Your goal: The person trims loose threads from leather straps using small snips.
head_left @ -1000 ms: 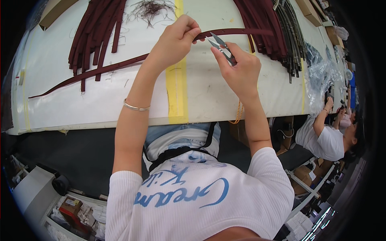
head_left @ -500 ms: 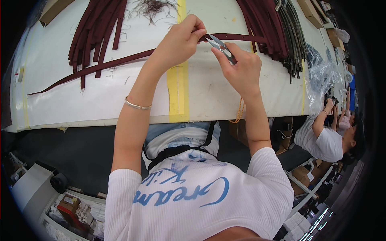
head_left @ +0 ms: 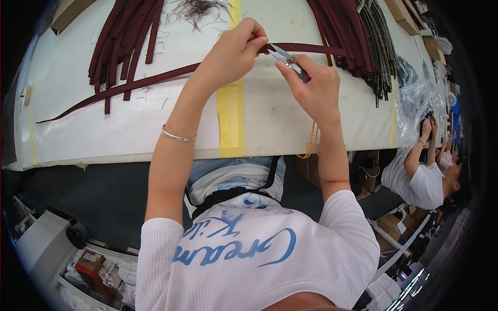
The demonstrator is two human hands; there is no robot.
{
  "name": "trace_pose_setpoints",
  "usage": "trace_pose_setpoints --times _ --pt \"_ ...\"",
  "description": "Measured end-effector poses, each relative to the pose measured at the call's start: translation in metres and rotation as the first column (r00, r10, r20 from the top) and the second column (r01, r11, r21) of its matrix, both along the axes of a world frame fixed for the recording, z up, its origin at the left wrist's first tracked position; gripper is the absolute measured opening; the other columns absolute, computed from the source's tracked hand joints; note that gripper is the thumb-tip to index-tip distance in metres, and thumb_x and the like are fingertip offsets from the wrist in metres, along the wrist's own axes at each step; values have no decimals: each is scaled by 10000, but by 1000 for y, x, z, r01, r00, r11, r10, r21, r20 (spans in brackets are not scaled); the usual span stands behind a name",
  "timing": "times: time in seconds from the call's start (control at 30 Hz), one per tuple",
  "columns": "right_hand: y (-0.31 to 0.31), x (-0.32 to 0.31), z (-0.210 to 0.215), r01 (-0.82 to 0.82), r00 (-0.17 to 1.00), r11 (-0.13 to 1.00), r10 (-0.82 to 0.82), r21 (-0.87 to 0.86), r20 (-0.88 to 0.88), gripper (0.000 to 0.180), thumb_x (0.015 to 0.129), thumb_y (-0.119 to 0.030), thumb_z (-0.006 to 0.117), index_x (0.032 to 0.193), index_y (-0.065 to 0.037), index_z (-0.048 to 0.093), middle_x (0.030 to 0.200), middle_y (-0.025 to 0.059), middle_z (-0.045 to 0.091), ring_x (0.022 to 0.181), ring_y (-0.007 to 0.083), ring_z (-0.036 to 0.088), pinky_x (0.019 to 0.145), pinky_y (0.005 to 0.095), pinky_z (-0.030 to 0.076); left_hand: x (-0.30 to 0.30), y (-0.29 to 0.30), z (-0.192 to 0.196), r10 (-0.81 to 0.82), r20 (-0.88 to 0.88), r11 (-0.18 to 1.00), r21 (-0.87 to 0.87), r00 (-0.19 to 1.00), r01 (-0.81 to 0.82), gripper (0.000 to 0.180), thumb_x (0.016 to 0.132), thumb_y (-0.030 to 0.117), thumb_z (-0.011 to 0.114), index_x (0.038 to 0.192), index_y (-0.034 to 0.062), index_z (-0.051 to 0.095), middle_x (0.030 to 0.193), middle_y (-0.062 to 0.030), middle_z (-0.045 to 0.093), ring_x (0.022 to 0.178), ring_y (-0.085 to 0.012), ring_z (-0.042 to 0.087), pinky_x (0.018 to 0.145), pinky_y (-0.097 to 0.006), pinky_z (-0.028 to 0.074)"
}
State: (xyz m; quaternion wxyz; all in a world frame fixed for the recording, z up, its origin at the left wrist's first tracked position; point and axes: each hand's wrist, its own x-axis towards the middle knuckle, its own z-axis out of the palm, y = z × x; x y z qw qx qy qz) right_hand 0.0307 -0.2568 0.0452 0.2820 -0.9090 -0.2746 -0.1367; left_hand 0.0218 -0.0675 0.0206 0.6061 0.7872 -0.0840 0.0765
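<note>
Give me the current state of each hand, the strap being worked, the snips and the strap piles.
Left hand: pinching the dark red strap beside the snips.
Right hand: gripping the thread snips.
Thread snips: blade tips at the strap; open or closed unclear.
Dark red strap: stretched across the white table.
Left strap pile: lying loose.
Right strap pile: lying loose.
</note>
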Motion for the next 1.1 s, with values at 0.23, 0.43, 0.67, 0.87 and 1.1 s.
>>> trace_pose_setpoints --times 0.23,0.43,0.67,0.87,1.1 --pt "1 0 -2 -28 1000 1000 28 2 1 215 797 -281 720 769 -75 667 453 63 490 358 227 460 389 330 322 -1 -1 1 -8 -2 1000 17 1000 8 91 958 75 530 926 -8 510 783 -45 599 715 -105 540 656 -246 448" --pt "-2 3 -9 64 992 974 -39 220 -117 224 828 -246 716 748 -46 651 456 28 457 360 140 356 395 281 268 2 -2 1 -15 -28 999 29 999 16 90 963 71 517 920 -5 495 768 -48 602 707 -103 523 662 -243 440" --pt "-8 15 -2 495 647 555 279 669 -710 337 849 -300 721 786 16 623 481 -99 262 413 22 171 438 238 139 2 2 0 -116 -66 980 -171 991 104 109 977 104 505 932 5 499 808 -67 651 709 -91 522 671 -229 448" --pt "-10 18 -4 564 464 479 489 672 -738 286 885 -246 671 783 14 607 448 -79 250 385 35 191 435 242 160 1 7 4 -177 -59 951 -269 982 156 121 980 129 510 971 10 525 824 -71 669 765 -82 583 701 -216 471" --pt "-12 21 -14 454 632 407 479 792 -609 350 888 -186 654 613 -135 443 443 -69 262 394 49 197 453 254 177 10 13 -12 251 154 952 138 956 -273 140 935 150 582 987 20 576 857 -88 676 809 -157 604 743 -288 483"
